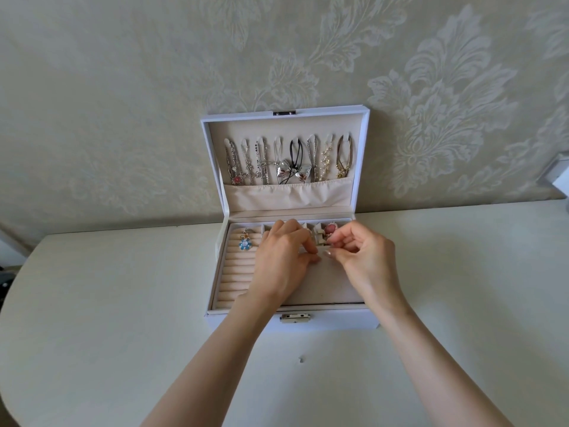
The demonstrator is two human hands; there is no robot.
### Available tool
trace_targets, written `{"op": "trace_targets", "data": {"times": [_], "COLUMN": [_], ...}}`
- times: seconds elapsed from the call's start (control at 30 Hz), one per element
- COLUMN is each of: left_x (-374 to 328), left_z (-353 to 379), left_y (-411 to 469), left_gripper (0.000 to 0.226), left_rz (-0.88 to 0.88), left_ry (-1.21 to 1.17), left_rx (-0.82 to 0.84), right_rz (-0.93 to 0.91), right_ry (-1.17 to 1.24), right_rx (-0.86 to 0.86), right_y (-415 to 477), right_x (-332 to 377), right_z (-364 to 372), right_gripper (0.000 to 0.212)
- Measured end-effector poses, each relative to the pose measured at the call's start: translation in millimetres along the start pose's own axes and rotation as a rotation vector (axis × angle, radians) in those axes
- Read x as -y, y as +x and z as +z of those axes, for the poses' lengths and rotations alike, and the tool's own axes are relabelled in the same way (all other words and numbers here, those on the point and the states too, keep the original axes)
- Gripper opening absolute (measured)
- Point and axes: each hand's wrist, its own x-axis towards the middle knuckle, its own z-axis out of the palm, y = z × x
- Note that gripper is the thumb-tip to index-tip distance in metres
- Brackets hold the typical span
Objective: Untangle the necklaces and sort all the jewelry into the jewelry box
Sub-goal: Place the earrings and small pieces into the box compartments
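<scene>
Hanging necklaces (286,161) line white jewelry box (338,320) lid; left hand (278,260), right hand (366,257) grip unclear.

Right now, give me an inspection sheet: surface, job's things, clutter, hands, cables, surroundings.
Surface: white table.
Job's things: box open, lid upright; necklaces hang on lid hooks; blue ring in the ring rolls; pink piece in a back compartment.
Clutter: small speck on the table before the box.
Hands: left hand and right hand, fingertips meeting over the tray; anything held is too small to tell.
Cables: nothing seen.
Surroundings: patterned wall; white object at right edge.
</scene>
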Motion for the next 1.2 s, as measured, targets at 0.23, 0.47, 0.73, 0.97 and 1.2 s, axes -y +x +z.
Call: {"op": "trace_targets", "data": {"times": [0.23,0.47,0.73,0.97,1.2], "left_x": [3,2,3,11,14], "left_z": [-1,1,-1,-2,-6], "left_y": [-2,0,-2,-16,-22], "left_gripper": [0.006,0.008,0.007,0.013,0.018], "left_rz": [-0.045,-0.003,0.106,0.239,0.188], "left_ry": [-0.021,-0.012,0.033,0.099,-0.004], "left_rx": [-0.001,-0.006,-0.025,-0.017,-0.096], "right_rz": [-0.001,-0.008,-0.024,-0.055,-0.157], "right_ry": [0.009,0.005,-0.006,0.016,-0.036], "right_rx": [0.007,-0.015,-0.007,0.032,0.07], "right_y": [-2,-1,0,0,-3], "right_x": [3,1,2,3,6], "right_z": [-2,-1,0,-3,-1], "right_gripper": [0.032,0.026,0.025,0.034,0.037]}}
